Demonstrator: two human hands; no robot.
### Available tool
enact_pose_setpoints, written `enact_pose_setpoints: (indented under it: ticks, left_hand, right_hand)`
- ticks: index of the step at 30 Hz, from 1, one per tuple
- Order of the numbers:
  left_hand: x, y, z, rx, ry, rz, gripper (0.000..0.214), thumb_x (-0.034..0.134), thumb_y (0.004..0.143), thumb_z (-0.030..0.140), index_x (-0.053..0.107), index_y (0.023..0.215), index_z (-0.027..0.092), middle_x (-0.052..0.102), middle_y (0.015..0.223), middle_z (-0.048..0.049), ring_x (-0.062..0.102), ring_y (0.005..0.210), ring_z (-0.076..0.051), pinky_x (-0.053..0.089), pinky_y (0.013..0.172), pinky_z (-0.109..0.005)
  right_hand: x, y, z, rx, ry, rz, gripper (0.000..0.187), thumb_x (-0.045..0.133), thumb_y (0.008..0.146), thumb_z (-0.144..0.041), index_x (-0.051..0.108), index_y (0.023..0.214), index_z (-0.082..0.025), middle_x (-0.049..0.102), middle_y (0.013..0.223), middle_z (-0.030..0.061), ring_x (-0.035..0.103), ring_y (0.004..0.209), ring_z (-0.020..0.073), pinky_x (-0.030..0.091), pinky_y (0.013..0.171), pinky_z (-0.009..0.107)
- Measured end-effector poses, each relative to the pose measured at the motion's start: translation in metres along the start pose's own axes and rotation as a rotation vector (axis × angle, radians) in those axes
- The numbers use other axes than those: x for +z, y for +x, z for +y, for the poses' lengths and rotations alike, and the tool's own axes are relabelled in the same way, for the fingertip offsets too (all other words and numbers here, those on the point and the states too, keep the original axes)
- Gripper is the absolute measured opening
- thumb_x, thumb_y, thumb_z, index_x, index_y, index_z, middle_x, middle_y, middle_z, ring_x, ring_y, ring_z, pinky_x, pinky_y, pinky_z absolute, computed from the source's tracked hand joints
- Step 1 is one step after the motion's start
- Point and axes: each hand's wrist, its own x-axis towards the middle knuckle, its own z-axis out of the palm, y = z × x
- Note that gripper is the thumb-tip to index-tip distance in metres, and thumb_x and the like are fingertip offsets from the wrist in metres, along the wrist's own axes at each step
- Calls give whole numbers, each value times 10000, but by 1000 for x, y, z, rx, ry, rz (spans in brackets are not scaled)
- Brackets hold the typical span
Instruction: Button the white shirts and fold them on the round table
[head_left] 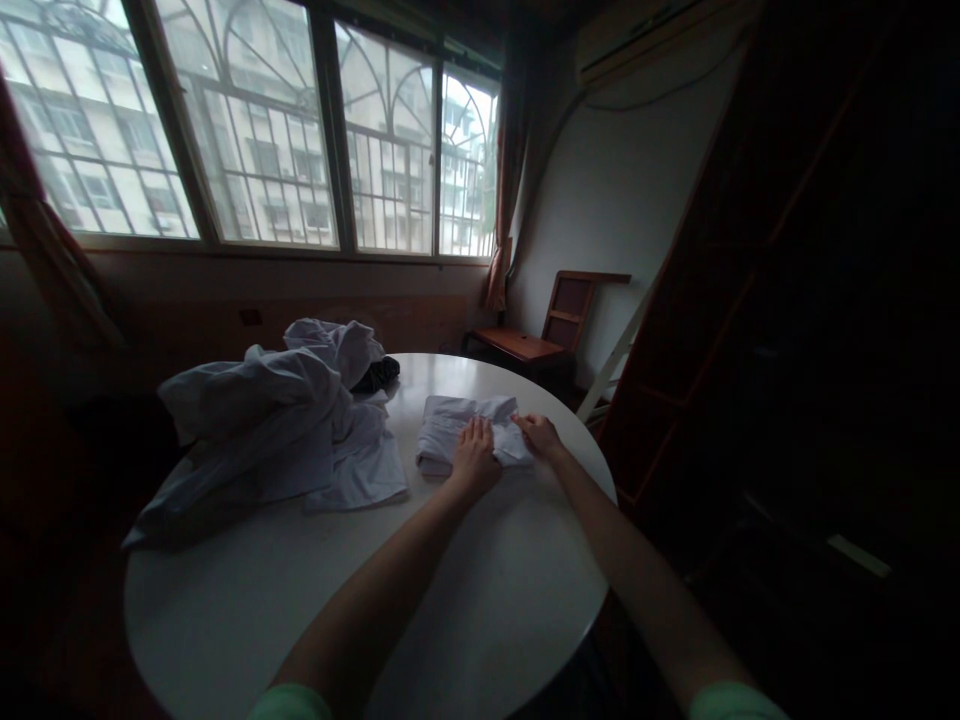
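A folded white garment (441,428) lies as a flat bundle on the round white table (480,580); its exact kind is hard to make out. Pressed flat on top of it is my left hand (476,455), its fingers stretched out. At the bundle's right edge, my right hand (538,436) has thumb and fingers closed on the cloth. To the left, a loose heap of crumpled white clothes (262,410) spreads across the table and hangs over its edge.
Something black (379,374) sits behind the heap. Past the table's far right stands a wooden chair (525,345). A dark wooden cabinet (675,370) rises close on the right. Barred windows (262,130) line the far wall.
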Motion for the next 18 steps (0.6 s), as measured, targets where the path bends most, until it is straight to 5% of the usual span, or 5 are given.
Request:
enact_pose_setpoints:
  ticks: [8, 12, 18]
  left_hand:
    - [-2, -3, -1, 81, -5, 28, 612, 435, 722, 167, 305, 1316, 98, 321, 1384, -163, 254, 1291, -256, 208, 1053, -402]
    - [-18, -12, -26, 221, 63, 79, 486, 428, 808, 287, 366, 1274, 167, 375, 1361, -111, 281, 1277, -238, 196, 1060, -407]
    - [-37, -28, -86, -60, 35, 154, 663, 535, 734, 428, 342, 1272, 92, 380, 1339, -186, 324, 1251, -294, 260, 1026, -422]
  right_hand:
    - [5, 0, 5, -48, 78, -7, 196, 564, 609, -356, 519, 613, -166, 568, 612, -6, 501, 585, 124, 366, 557, 229]
    - [3, -3, 1, -32, 44, 39, 176, 564, 615, -341, 501, 615, -176, 560, 618, -10, 497, 591, 126, 369, 566, 230]
    - [6, -8, -7, 32, -21, 109, 173, 551, 659, -343, 539, 643, -171, 598, 661, 26, 512, 605, 135, 348, 546, 229]
